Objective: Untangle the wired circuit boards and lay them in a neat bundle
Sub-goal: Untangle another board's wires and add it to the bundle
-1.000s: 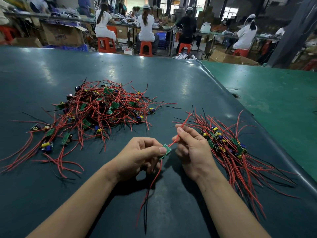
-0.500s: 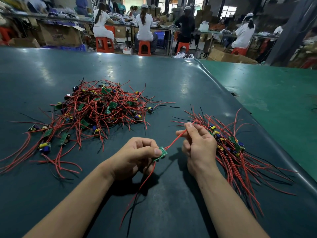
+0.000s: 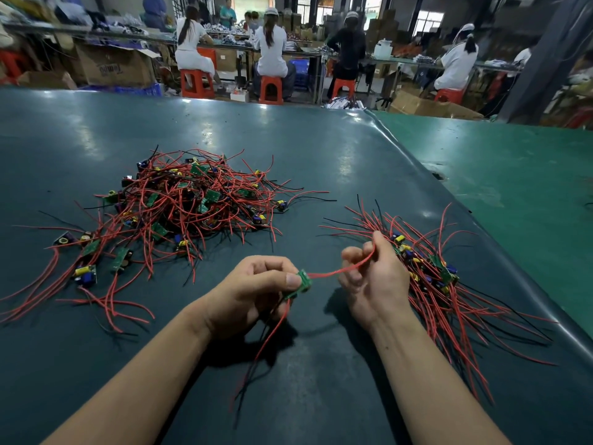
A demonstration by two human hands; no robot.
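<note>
Sideways, left grip [image 3: 256,290] pinches board [image 3: 301,282]; right grip [image 3: 373,277] pinches its wire [image 3: 340,270].

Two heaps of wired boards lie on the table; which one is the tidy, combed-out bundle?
The heap on the right, beside the right hand: its red wires run roughly parallel. The left heap is a crisscrossed tangle.

Glossy dark-teal rubbery counter [image 3: 288,149] reflects overhead lights; red plastic-sheathed wires [image 3: 179,207] join small green circuit boards [image 3: 211,195].
</note>
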